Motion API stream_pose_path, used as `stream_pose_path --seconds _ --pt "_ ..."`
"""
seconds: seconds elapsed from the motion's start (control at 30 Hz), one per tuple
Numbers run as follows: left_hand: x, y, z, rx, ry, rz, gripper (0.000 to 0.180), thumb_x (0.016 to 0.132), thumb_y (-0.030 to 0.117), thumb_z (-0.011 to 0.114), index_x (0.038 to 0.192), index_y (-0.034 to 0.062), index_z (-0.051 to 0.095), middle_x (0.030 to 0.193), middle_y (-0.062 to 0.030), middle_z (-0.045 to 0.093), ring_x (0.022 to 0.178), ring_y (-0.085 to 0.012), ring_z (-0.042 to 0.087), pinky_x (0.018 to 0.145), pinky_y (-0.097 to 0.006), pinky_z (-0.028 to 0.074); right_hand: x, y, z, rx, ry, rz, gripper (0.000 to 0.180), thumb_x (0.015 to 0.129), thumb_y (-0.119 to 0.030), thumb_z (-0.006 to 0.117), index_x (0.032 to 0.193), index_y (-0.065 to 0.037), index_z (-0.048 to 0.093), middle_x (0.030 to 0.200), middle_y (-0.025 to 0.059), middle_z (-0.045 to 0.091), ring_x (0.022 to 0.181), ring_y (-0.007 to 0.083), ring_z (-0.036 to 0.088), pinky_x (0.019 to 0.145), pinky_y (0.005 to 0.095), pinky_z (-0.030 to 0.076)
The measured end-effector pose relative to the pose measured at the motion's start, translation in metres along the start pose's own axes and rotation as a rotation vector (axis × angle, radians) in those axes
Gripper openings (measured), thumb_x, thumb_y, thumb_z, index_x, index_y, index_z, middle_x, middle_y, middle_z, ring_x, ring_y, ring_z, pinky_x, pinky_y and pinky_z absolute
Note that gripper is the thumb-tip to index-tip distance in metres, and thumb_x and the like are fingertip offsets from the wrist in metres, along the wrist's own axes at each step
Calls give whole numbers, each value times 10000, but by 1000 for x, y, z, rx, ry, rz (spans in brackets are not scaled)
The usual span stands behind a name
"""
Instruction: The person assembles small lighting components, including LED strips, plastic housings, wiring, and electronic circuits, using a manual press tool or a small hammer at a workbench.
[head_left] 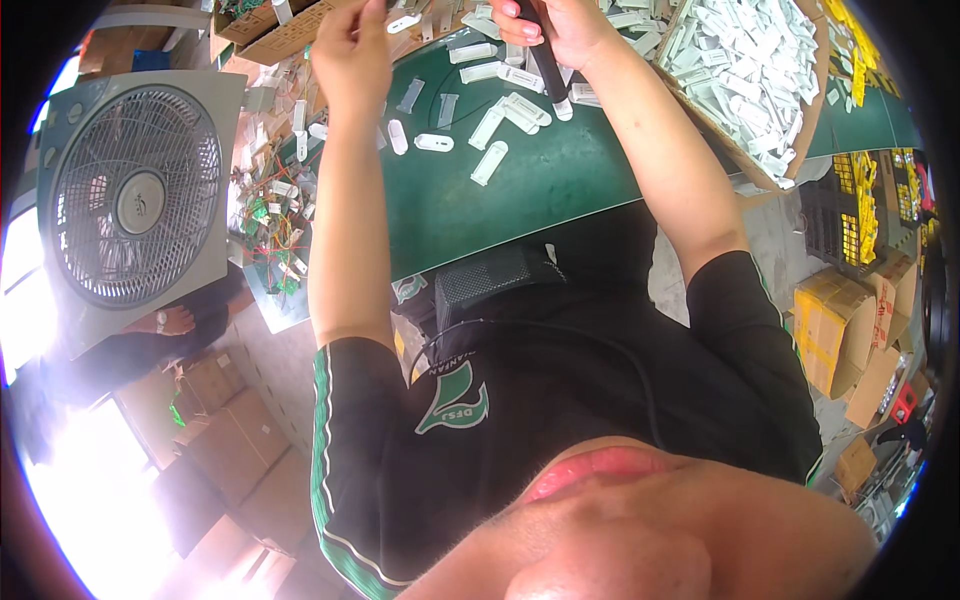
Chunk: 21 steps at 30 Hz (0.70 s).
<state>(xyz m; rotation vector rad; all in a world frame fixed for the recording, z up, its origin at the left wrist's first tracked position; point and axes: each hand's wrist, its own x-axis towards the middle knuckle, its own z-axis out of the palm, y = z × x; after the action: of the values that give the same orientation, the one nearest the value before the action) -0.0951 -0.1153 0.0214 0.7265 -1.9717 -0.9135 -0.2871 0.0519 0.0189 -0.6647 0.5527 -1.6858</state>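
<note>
My right hand [562, 27] grips a dark stick-shaped tool [546, 68] with a pale tip, held over the green table [520, 190]. My left hand [352, 45] is raised at the table's far edge with the fingers bunched; what they pinch is hidden at the frame's top. Several small white plastic cases [505, 112] lie scattered on the green surface between and below the two hands. My forearms run from a black shirt with green trim up to the hands.
A cardboard box [760, 70] full of white plastic parts stands at the right. A square grey fan [135, 200] stands at the left beside a pile of small green and coloured wired parts [272, 225]. Cardboard cartons [845, 325] and yellow items lie at the right.
</note>
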Motion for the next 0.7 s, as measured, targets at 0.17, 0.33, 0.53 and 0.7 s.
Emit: stream_pose_path --seconds 0.17,0.33,0.53,0.7 --pt "-38 9 -46 -228 -149 -213 278 1005 209 684 1107 -46 724 960 -117 772 876 -157 737 768 -298 565 3 2 6 11 0 42 341 1031 -167 583 1367 -106 583 715 19 534 493 107 474 444 274 392" --pt "-64 -21 -58 205 -386 -253 261 1002 132 670 1215 -11 718 969 -128 774 820 -147 738 754 -276 566 1 0 5 -86 19 -1 364 1043 -156 544 1402 -100 566 716 15 530 486 107 461 445 275 398" --pt "-85 1 -54 526 -247 295 309 882 46 670 1178 113 727 1109 -126 681 999 -303 660 841 -384 546 2 9 2 -39 -18 34 348 1044 -161 548 1388 -118 578 720 15 539 465 108 454 430 278 384" --pt "-101 10 -29 544 -347 324 290 867 231 779 1117 96 719 1050 -122 687 1014 -339 650 884 -444 523 0 9 7 -54 -12 48 342 1039 -162 554 1378 -126 583 713 7 535 465 104 456 427 274 377"
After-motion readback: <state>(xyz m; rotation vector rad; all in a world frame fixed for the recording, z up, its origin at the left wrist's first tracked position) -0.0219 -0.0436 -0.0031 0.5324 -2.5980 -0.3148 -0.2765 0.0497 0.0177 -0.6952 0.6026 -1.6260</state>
